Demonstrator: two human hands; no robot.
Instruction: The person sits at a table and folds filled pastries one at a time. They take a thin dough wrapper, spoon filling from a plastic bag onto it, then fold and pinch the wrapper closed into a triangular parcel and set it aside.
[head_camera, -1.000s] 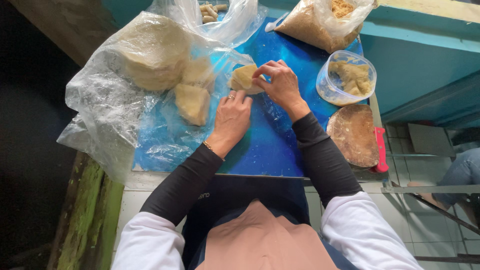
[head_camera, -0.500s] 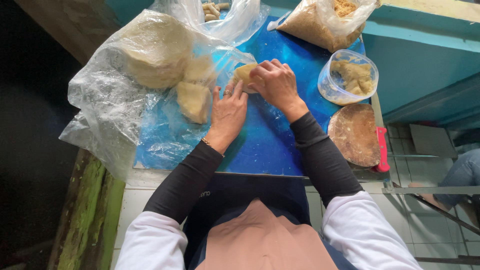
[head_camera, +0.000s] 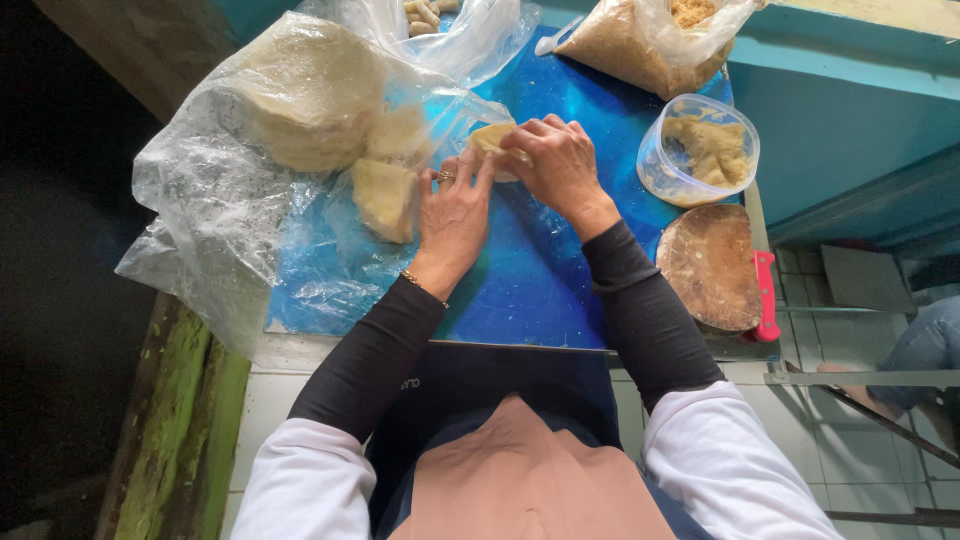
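Closest to the camera are the person's black sleeves with white cuffs higher up, reaching out over the shiny blue plastic-covered counter (head_camera: 540, 290).

The left hand (head_camera: 455, 215) lies on the counter with its fingers (head_camera: 478, 175) stretched out and close together, tips touching the edge of the small pale yellow dough wrapper (head_camera: 492, 138). The right hand (head_camera: 560, 165) curls over the same wrapper, fingers bent and pressed down on it, pinching it from the top. The wrapper sits on the blue counter, right between the two hands and mostly hidden under them.

It looks like the folding or rolling step is going on now. The next move seems to need both hands to tuck the soft sheet gently so it does not tear.

To the left lies a cut wedge of pale wrappers (head_camera: 385, 195) on a big crinkly clear plastic bag (head_camera: 200, 200), and farther back a round stack of pale wrappers (head_camera: 310, 90) inside that bag. To the right sits a round brown wooden board with a red handle (head_camera: 715, 265), then a clear round plastic tub of yellowish filling (head_camera: 700, 150). Farthest away is a clear bag of brown crumbs (head_camera: 640, 45).
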